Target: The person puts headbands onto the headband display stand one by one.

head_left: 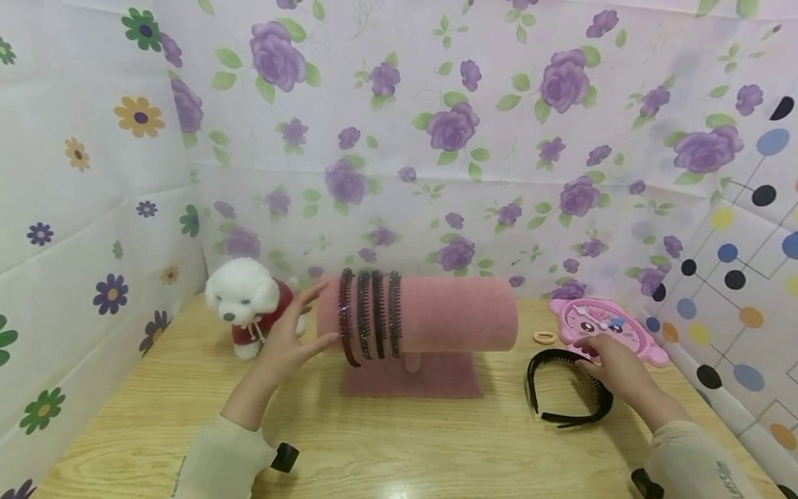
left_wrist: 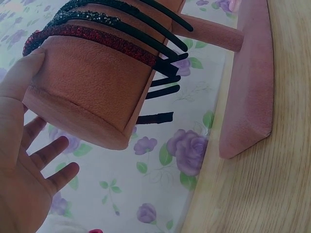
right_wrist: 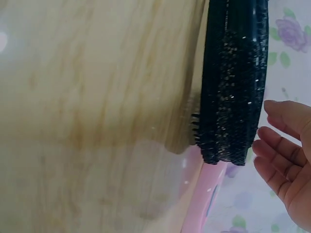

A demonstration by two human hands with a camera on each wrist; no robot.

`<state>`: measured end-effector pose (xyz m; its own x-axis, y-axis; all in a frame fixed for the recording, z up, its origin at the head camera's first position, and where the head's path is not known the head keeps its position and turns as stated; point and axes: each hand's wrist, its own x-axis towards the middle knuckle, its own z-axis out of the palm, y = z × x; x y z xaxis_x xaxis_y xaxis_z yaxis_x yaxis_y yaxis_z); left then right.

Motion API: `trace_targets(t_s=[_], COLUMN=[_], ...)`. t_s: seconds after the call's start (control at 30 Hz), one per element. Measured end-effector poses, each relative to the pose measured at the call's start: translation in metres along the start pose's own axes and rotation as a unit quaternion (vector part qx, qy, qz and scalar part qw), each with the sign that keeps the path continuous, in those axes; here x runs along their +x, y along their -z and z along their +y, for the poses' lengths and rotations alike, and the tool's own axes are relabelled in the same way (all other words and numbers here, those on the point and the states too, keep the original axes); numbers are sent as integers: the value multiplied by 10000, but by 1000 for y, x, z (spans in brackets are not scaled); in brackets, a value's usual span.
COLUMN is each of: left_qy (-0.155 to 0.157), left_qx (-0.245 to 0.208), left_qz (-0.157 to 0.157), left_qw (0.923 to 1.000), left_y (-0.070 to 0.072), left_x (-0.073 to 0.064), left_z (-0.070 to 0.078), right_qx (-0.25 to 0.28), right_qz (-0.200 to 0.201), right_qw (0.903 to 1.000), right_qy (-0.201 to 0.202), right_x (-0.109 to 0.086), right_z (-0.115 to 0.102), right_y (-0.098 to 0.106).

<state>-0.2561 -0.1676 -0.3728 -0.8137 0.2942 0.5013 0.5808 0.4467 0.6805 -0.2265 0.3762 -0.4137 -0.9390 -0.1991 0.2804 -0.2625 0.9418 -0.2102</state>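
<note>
Right grip [head_left: 614,369] seemingly beside black headband [right_wrist: 233,82]

A: Left hand [head_left: 287,343]?
B: Left forearm [head_left: 252,398] reaching forward, thumb [left_wrist: 31,68] out straight, fingers [left_wrist: 64,177] splayed, wide gap to thumb.
A: Right hand [head_left: 614,367]?
B: Right forearm [head_left: 661,405] forward, angled inward. Fingers loosely bent, close together, thumb slightly apart.
A: Sleeves [head_left: 218,461]?
B: Light, both ending on the forearms.

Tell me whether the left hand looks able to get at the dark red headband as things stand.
Most likely yes: the left hand is right beside the dark red headband, which is outermost at that end of the pink roll, and no other headband lies between them.
</note>
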Motion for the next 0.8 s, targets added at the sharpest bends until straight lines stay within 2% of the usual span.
trace_targets(t_s=[0.43, 0.8], left_qy=[81, -9], left_qx=[19, -14], left_qz=[0, 14], left_qw=[10000, 10000], left_y=[0, -1], left_x=[0, 0], left_z=[0, -1], right_qx=[-259, -61], right_qz=[53, 82], right_qw=[9996, 9998], right_qy=[-39, -151], right_x=[2, 5], right_z=[12, 7], right_y=[-14, -7])
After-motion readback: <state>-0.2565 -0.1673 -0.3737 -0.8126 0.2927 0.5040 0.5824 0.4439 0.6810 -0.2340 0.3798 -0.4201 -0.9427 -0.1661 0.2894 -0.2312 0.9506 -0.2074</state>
